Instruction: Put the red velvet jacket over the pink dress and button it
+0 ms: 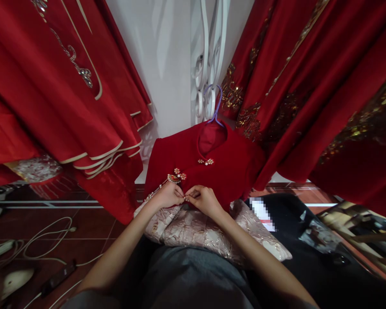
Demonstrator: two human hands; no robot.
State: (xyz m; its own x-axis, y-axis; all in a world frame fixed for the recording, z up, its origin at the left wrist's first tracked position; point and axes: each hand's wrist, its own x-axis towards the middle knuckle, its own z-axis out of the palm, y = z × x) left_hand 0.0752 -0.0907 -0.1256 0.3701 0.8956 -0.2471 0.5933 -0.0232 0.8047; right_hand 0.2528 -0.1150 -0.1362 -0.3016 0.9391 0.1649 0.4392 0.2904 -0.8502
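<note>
A red velvet garment [167,150] with a notched collar hangs from a purple hanger [217,107] and drapes toward my lap. A small jewelled clasp [206,162] sits at its neckline. On its chest is a beaded ornament [176,175] with flower shapes and strands of beads leading off to the left. Just below that ornament, my left hand [171,195] and my right hand [203,199] pinch with their fingertips nearly touching. Something tiny and pale shows between them, too small to name. Under both hands lies a pink and gold patterned fabric [196,229] across my lap.
Red embroidered garments [109,107] hang at left, and sequinned red ones [296,86] at right. White scrolled metalwork [209,64] stands behind the hanger. Cables [28,240] and a dark power strip [59,277] lie on the floor. A clear plastic bag [320,236] rests on a black surface.
</note>
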